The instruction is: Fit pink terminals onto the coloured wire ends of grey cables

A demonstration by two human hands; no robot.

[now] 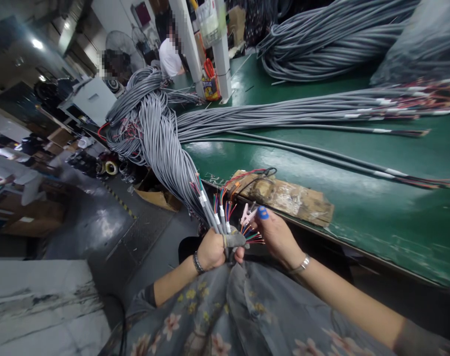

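Note:
My left hand, grey covers on its fingers, is closed round several grey cables in front of my lap. Stripped ends with thin coloured wires fan out above and to the right of this fist. Just right of it, my right hand pinches a pale pink clip; blue tape wraps its thumb. Whether the clip touches a wire is unclear. Behind the hands, a taped cardboard piece with red and black leads lies along the bench edge.
On the green bench lie long grey cables with stripped ends at right. A big cable bundle hangs over the near left edge. Coiled cable sits at the back. A white post rises there; another person is beyond.

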